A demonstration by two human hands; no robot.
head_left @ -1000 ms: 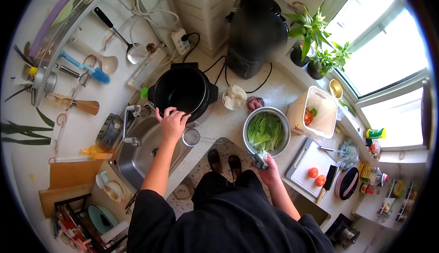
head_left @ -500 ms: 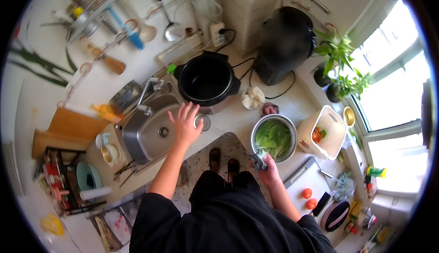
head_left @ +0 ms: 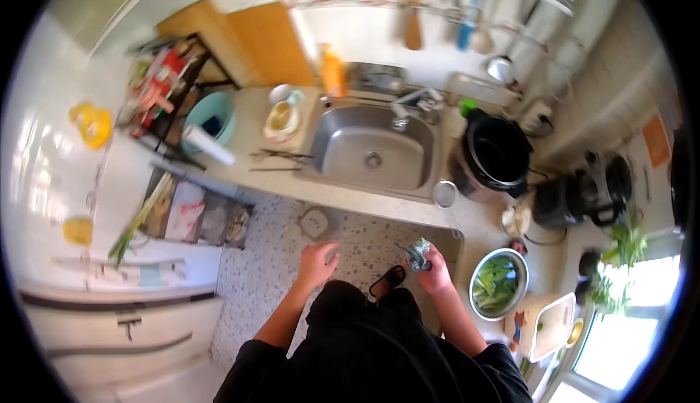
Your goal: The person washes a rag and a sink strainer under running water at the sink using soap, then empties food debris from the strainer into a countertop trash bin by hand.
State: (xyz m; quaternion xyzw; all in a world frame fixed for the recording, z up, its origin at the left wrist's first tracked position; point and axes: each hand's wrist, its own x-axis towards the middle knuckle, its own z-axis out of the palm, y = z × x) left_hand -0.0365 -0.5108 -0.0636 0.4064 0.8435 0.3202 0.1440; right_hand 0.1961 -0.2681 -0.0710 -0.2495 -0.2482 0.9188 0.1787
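Observation:
Over the floor in front of my body is my left hand (head_left: 317,264), with loosely bent fingers and the thumb apart; nothing is in it. My right hand (head_left: 436,272) grips a crumpled grey-green rag (head_left: 418,255), partly hidden by the fingers. To the right of that hand, a metal bowl (head_left: 475,299) of leafy greens (head_left: 496,285) stands on the counter. A round strainer (head_left: 444,193) lies at the counter edge, between the sink (head_left: 343,162) and the black cooker pot (head_left: 497,148).
Left of the sink are cups (head_left: 283,120), a teal basin (head_left: 226,122) and a dark rack (head_left: 211,60). Cutting boards (head_left: 266,42) lean on the wall. A cream bin (head_left: 554,326) stands beyond the bowl. Below the counter sits a storage rack (head_left: 211,217) by the speckled floor (head_left: 270,257).
My view has turned left. My left hand has drawn back from over the sink's right side to above the floor. The right hand has moved off the bowl, still gripping the rag.

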